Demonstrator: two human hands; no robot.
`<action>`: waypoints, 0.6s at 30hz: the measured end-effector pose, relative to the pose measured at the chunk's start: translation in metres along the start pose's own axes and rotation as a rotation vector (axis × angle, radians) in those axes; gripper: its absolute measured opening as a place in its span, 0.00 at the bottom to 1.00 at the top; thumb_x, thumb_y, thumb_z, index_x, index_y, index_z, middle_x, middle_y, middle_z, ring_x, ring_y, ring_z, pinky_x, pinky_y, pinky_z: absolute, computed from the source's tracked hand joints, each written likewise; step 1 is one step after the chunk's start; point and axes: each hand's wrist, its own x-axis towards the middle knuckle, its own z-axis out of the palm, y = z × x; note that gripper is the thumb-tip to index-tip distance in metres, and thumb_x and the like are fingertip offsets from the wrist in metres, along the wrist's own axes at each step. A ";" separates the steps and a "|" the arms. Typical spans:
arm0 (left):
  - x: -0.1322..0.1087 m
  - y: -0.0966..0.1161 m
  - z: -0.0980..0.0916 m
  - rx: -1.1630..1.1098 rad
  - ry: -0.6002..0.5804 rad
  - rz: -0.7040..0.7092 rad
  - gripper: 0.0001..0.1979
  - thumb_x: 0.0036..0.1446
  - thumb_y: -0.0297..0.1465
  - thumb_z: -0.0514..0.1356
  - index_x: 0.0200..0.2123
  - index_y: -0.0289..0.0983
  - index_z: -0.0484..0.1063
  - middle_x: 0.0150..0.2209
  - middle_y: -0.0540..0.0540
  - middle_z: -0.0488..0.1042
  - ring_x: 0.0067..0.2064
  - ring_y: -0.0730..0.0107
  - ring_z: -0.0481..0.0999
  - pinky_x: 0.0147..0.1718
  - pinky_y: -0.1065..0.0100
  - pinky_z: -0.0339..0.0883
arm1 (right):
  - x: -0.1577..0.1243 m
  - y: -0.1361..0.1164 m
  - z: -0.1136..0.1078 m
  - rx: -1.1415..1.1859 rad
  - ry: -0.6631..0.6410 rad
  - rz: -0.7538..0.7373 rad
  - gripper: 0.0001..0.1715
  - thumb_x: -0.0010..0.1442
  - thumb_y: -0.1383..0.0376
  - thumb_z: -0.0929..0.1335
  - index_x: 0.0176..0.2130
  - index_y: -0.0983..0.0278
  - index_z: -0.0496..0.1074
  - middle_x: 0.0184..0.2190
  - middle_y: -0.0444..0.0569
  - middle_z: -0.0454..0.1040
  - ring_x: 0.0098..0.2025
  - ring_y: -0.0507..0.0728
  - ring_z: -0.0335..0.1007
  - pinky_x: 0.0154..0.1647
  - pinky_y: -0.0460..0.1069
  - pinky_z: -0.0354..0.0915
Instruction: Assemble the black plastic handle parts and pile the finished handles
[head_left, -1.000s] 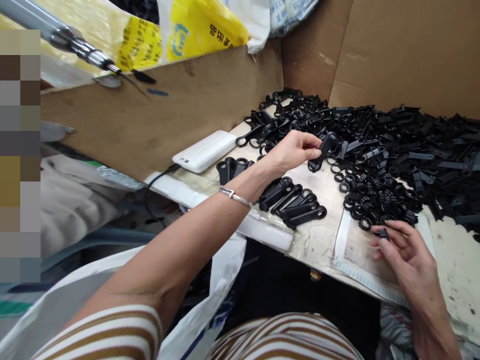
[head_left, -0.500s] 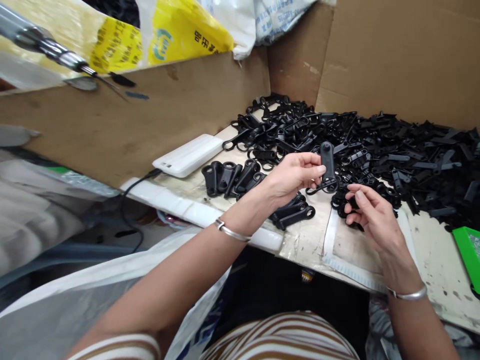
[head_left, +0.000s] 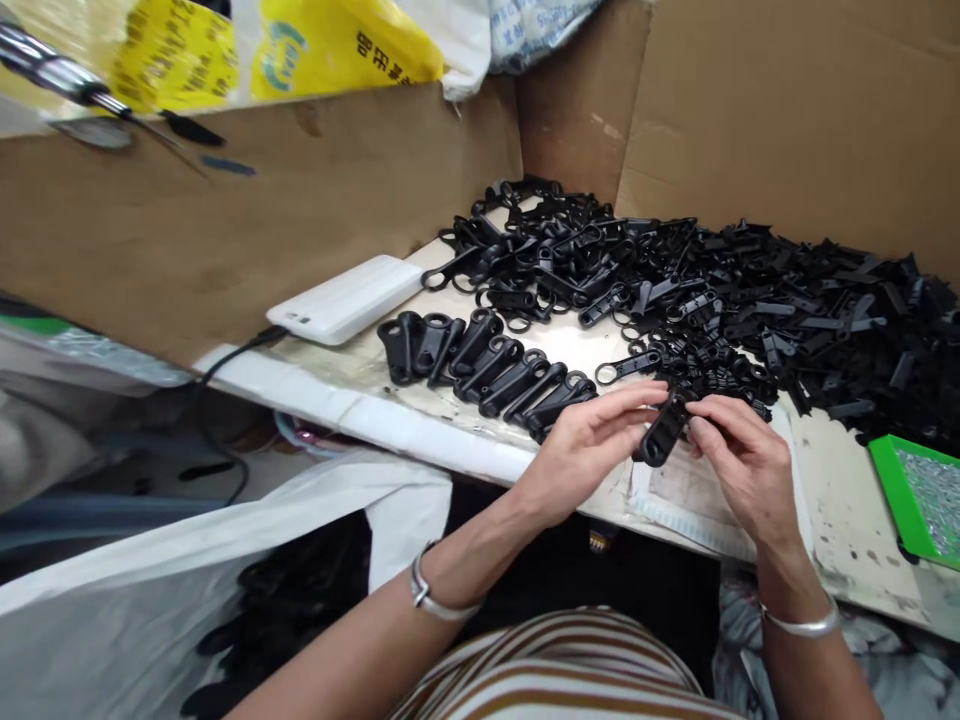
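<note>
A black plastic lever-shaped piece (head_left: 664,432), with a rounded lower end, is held tilted between my two hands above the front of the table. My left hand (head_left: 592,445) has its thumb and fairly straight fingers on the piece's left side. My right hand (head_left: 742,460) pinches at its upper right end; whether a smaller part is also in those fingertips is hidden. Beside my left hand, several similar black levers (head_left: 491,365) lie in a slanting row. Just behind both hands are small black ring-ended parts (head_left: 626,366) in a loose heap.
A large pile of black parts (head_left: 825,310) covers the back and right. A white rectangular device (head_left: 349,298) with a cable lies left. A green tray (head_left: 911,500) of small metal pieces stands right. A screwdriver (head_left: 64,75) hangs upper left. Cardboard walls (head_left: 795,120) enclose the table.
My left hand has brought the lever down and toward me, and it now tilts. My right hand has come in from the heap to grip its upper end. The view has shifted slightly.
</note>
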 end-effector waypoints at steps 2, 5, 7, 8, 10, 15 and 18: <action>-0.005 -0.006 0.003 -0.187 0.044 -0.141 0.13 0.53 0.31 0.67 0.43 0.37 0.80 0.48 0.41 0.78 0.48 0.61 0.77 0.49 0.61 0.70 | -0.003 0.004 -0.001 -0.090 0.014 -0.079 0.09 0.63 0.62 0.67 0.41 0.59 0.78 0.43 0.50 0.77 0.41 0.56 0.75 0.40 0.51 0.75; -0.006 -0.014 0.007 -0.371 0.041 -0.264 0.13 0.52 0.33 0.68 0.42 0.35 0.79 0.42 0.41 0.80 0.43 0.64 0.78 0.47 0.61 0.72 | -0.006 0.008 0.000 -0.169 0.037 -0.171 0.09 0.64 0.64 0.67 0.41 0.59 0.78 0.42 0.50 0.77 0.43 0.57 0.76 0.45 0.53 0.74; -0.005 -0.017 0.009 -0.408 0.018 -0.306 0.15 0.52 0.32 0.69 0.43 0.34 0.79 0.42 0.41 0.80 0.43 0.65 0.78 0.47 0.61 0.72 | -0.008 0.009 0.001 -0.219 0.046 -0.211 0.10 0.64 0.65 0.67 0.42 0.59 0.78 0.42 0.50 0.77 0.44 0.56 0.76 0.47 0.53 0.73; -0.004 -0.018 0.009 -0.413 0.007 -0.321 0.15 0.52 0.31 0.69 0.43 0.33 0.79 0.43 0.41 0.80 0.44 0.65 0.78 0.48 0.61 0.72 | -0.009 0.009 0.000 -0.243 0.042 -0.219 0.10 0.64 0.66 0.66 0.42 0.59 0.78 0.42 0.50 0.77 0.44 0.56 0.76 0.47 0.53 0.73; -0.004 -0.019 0.010 -0.409 -0.005 -0.341 0.16 0.51 0.29 0.70 0.44 0.33 0.78 0.46 0.40 0.79 0.48 0.62 0.77 0.49 0.61 0.71 | -0.012 0.009 -0.002 -0.282 0.030 -0.211 0.10 0.65 0.65 0.66 0.42 0.58 0.78 0.42 0.50 0.77 0.44 0.56 0.76 0.48 0.53 0.73; -0.002 -0.022 0.013 -0.415 -0.015 -0.417 0.16 0.50 0.22 0.67 0.44 0.33 0.77 0.50 0.38 0.77 0.49 0.58 0.78 0.45 0.61 0.73 | -0.019 0.014 -0.011 -0.235 0.053 -0.107 0.09 0.63 0.62 0.68 0.41 0.59 0.79 0.43 0.50 0.78 0.46 0.58 0.75 0.50 0.55 0.72; -0.001 -0.025 0.015 -0.417 0.031 -0.421 0.14 0.52 0.24 0.64 0.44 0.33 0.76 0.48 0.37 0.77 0.41 0.60 0.80 0.36 0.63 0.73 | -0.024 0.018 -0.016 -0.092 0.127 0.115 0.12 0.62 0.58 0.69 0.43 0.60 0.78 0.41 0.50 0.78 0.37 0.56 0.76 0.41 0.53 0.75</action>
